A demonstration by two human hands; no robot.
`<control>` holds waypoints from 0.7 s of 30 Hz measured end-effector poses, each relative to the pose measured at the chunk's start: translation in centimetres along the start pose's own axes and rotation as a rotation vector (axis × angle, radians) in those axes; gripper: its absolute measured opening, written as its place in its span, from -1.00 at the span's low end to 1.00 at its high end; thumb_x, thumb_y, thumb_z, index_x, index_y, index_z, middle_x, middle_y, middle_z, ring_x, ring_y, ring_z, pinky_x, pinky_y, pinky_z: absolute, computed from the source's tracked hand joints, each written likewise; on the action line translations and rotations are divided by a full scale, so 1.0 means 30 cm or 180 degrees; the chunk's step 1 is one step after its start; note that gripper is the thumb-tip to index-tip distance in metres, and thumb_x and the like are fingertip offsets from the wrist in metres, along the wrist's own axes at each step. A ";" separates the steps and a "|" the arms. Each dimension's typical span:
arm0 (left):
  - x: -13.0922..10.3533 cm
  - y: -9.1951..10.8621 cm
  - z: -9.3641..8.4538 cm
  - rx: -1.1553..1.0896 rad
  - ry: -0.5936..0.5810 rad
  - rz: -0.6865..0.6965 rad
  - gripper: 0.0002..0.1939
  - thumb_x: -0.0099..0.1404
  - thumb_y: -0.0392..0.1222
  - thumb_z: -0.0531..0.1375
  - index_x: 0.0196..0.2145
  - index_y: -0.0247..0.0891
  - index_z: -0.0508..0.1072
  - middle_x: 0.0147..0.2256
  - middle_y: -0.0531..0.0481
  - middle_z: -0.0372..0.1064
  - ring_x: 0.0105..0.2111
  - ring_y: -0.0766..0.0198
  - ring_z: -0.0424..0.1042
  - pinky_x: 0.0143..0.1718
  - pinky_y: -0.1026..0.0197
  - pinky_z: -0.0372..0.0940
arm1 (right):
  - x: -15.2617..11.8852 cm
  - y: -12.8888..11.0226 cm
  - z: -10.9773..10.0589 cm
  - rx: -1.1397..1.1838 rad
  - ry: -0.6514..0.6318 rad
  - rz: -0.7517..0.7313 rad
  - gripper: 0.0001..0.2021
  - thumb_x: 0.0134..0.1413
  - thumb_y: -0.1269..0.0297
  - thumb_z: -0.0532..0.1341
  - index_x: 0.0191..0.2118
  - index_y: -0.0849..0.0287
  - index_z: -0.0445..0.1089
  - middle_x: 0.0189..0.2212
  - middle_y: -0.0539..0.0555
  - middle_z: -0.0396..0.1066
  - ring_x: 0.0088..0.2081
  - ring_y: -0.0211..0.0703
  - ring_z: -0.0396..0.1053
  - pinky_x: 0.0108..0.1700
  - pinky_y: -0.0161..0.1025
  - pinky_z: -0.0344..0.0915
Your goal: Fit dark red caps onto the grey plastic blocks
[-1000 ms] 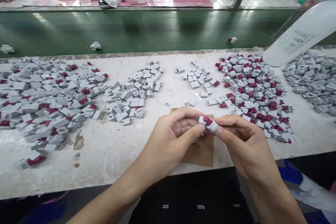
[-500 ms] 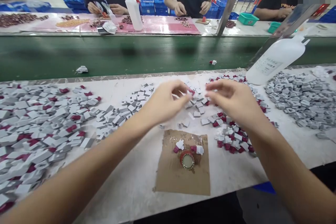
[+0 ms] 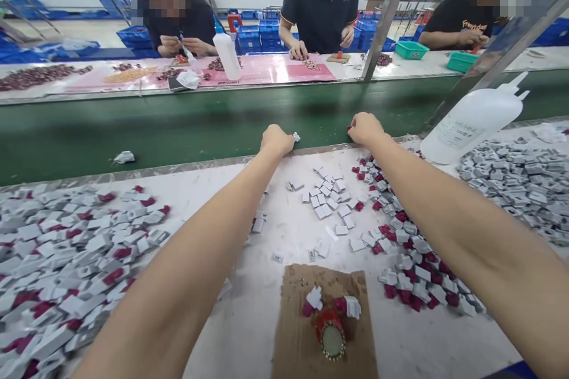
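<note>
My left hand (image 3: 276, 141) reaches out over the near edge of the green belt, fingers closed. A small white plastic piece (image 3: 296, 137) sticks out from its fingertips. My right hand (image 3: 366, 128) is also over the belt, its fingers pinched on a small maroon piece (image 3: 349, 128), mostly hidden by the hand. Below them, loose grey-white pieces (image 3: 326, 196) lie scattered on the white table. A brown cardboard sheet (image 3: 293, 331) bears a red round cap with a ridged rim (image 3: 332, 337) and two maroon-and-white pieces (image 3: 351, 307).
Heaps of grey and maroon pieces (image 3: 57, 260) cover the left side; grey pieces (image 3: 515, 183) fill the right. A white squeeze bottle (image 3: 471, 121) leans near a metal post (image 3: 386, 18). Across the green belt (image 3: 195, 124), three people work at another table. A white lump (image 3: 124, 157) lies on the belt.
Both hands have moved forward from above the table's loose pieces to the belt. My right hand has closed on a maroon piece there. The view has tilted up, so the cardboard sits lower.
</note>
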State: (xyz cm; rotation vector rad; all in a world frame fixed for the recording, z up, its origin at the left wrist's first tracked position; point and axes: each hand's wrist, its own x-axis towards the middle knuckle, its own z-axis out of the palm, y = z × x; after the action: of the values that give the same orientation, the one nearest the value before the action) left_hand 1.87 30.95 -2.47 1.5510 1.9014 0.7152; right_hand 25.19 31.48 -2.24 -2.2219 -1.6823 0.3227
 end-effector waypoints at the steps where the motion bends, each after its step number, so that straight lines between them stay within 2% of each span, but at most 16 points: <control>1: -0.013 0.004 -0.011 0.0001 -0.0004 0.0014 -0.73 0.34 -0.40 0.44 -0.02 -0.34 0.58 0.05 -0.46 0.55 0.07 -0.28 0.60 0.05 -0.16 0.47 | -0.016 -0.018 0.001 0.0045 0.0002 -0.0075 -0.59 0.51 0.10 0.40 0.32 0.13 0.50 0.28 0.22 0.53 0.16 0.12 0.60 0.16 0.15 0.61; 4: -0.099 0.010 -0.049 -0.0180 -0.0147 0.0291 -0.69 0.46 -0.31 0.39 0.12 -0.31 0.53 0.22 -0.43 0.48 0.20 -0.21 0.55 0.16 -0.08 0.44 | -0.121 -0.075 -0.023 0.0280 0.0050 -0.0489 -0.71 0.45 0.23 0.44 0.18 0.19 0.58 0.15 0.19 0.61 0.10 0.08 0.62 0.16 0.08 0.59; 6: -0.185 0.008 -0.073 -0.0392 -0.0493 0.0587 -0.79 0.58 -0.17 0.31 0.11 -0.23 0.55 0.12 -0.28 0.58 0.08 -0.04 0.61 0.09 0.02 0.47 | -0.235 -0.104 -0.050 0.0491 0.0074 -0.0842 -0.82 0.38 0.37 0.45 0.05 0.20 0.63 0.00 0.13 0.67 -0.02 0.00 0.63 0.12 -0.05 0.56; 8: -0.281 -0.001 -0.094 -0.0740 -0.0961 0.0837 -0.82 0.65 -0.08 0.24 0.03 -0.19 0.59 -0.04 -0.16 0.65 -0.09 0.10 0.65 -0.05 0.09 0.50 | -0.371 -0.114 -0.074 0.0688 0.0075 -0.1144 -0.87 0.35 0.42 0.43 -0.03 0.16 0.63 -0.11 0.08 0.68 -0.15 -0.09 0.61 0.01 -0.16 0.53; 10: -0.375 -0.018 -0.110 -0.1179 -0.1360 0.1005 -0.83 0.64 -0.12 0.24 -0.04 -0.21 0.61 -0.17 -0.11 0.65 -0.20 0.15 0.63 -0.13 0.12 0.51 | -0.511 -0.103 -0.090 0.0922 0.0168 -0.1445 -0.91 0.34 0.42 0.39 -0.09 0.12 0.61 -0.16 0.06 0.65 -0.22 -0.11 0.57 -0.10 -0.17 0.51; 13: -0.503 -0.061 -0.127 -0.1620 -0.1691 0.1107 -0.92 0.53 -0.24 0.32 -0.17 -0.25 0.62 -0.29 -0.07 0.61 -0.26 0.17 0.60 -0.14 0.10 0.51 | -0.703 -0.060 -0.095 0.1362 0.0326 -0.1801 -0.90 0.32 0.43 0.34 -0.18 0.08 0.58 -0.19 0.09 0.59 -0.26 -0.09 0.54 -0.16 -0.12 0.51; 15: -0.583 -0.101 -0.135 -0.1687 -0.1814 0.1071 -0.94 0.49 -0.24 0.34 -0.18 -0.25 0.63 -0.25 -0.07 0.64 -0.25 0.17 0.61 -0.12 0.08 0.53 | -0.814 -0.025 -0.090 0.1843 0.0087 -0.1660 -0.90 0.30 0.36 0.38 -0.10 0.06 0.59 -0.13 0.11 0.62 -0.23 -0.05 0.58 -0.14 -0.08 0.57; 17: -0.660 -0.142 -0.138 -0.1823 -0.1918 0.0996 -0.94 0.48 -0.23 0.34 -0.13 -0.23 0.64 -0.15 -0.10 0.68 -0.20 0.13 0.66 -0.06 0.03 0.56 | -0.910 0.009 -0.082 0.2545 -0.0333 -0.1167 -0.80 0.29 0.22 0.45 0.00 0.04 0.59 -0.09 0.12 0.67 -0.20 -0.02 0.66 -0.12 -0.07 0.65; 19: -0.734 -0.175 -0.140 -0.1943 -0.2026 0.0950 -0.90 0.49 -0.21 0.33 -0.08 -0.20 0.64 -0.10 -0.13 0.70 -0.12 0.06 0.69 0.00 -0.03 0.58 | -0.989 0.040 -0.070 0.3176 -0.0634 -0.0605 -0.77 0.32 0.10 0.48 -0.01 0.04 0.61 -0.18 0.10 0.71 -0.24 -0.02 0.70 -0.16 -0.11 0.69; 21: -0.793 -0.195 -0.143 -0.1967 -0.2145 0.0949 -0.88 0.50 -0.18 0.31 -0.06 -0.18 0.64 -0.11 -0.14 0.70 -0.08 0.02 0.70 0.00 -0.04 0.59 | -1.048 0.073 -0.055 0.3482 -0.0718 -0.0276 -0.78 0.35 0.02 0.47 -0.09 0.06 0.66 -0.35 0.06 0.68 -0.33 -0.03 0.70 -0.23 -0.15 0.70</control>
State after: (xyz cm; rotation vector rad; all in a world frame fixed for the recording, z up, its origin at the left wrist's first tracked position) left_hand -1.40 6.30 -1.33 1.4210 0.8620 0.6948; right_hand 19.09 0.51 -2.24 -1.3085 -1.1958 1.1656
